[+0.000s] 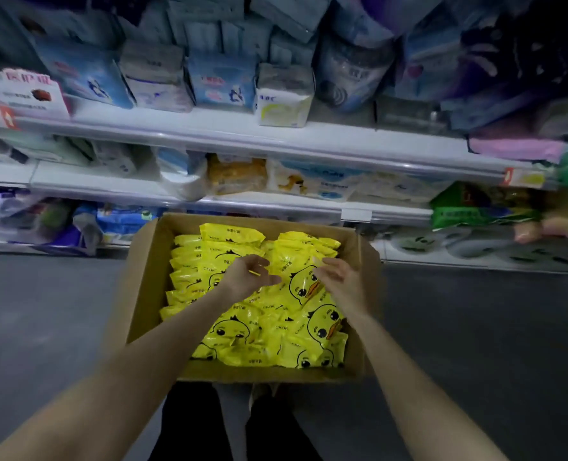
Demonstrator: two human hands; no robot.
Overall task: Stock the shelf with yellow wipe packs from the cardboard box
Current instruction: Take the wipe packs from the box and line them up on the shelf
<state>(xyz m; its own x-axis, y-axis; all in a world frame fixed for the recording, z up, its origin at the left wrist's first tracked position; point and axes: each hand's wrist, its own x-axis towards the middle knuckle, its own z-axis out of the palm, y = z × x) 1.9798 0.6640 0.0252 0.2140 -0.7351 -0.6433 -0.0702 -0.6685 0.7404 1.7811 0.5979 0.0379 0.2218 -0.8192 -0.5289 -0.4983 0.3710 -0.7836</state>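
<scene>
While both arms reach in from the lower corners of the frame, the cardboard box (149,271) sits open at centre, on the grey floor (43,311) in front of the shelf (269,205). It is filled with yellow wipe packs (242,331). Those along its left side stand on edge in a row, and those in the middle and lower part lie loosely, duck faces up.

The left hand (246,277) is over the middle of the box with its fingers (259,264) curled down towards the packs. Whether they grip one I cannot tell. The right hand (339,281) is just beside it, towards the box's right wall. Its fingers (322,266) are bent and pinch the upper right edge of a tilted duck-faced pack (301,286) that lies between the two hands.

Across the upper half of the frame, blurred blue, white and purple packets (222,81) crowd the shelves.
</scene>
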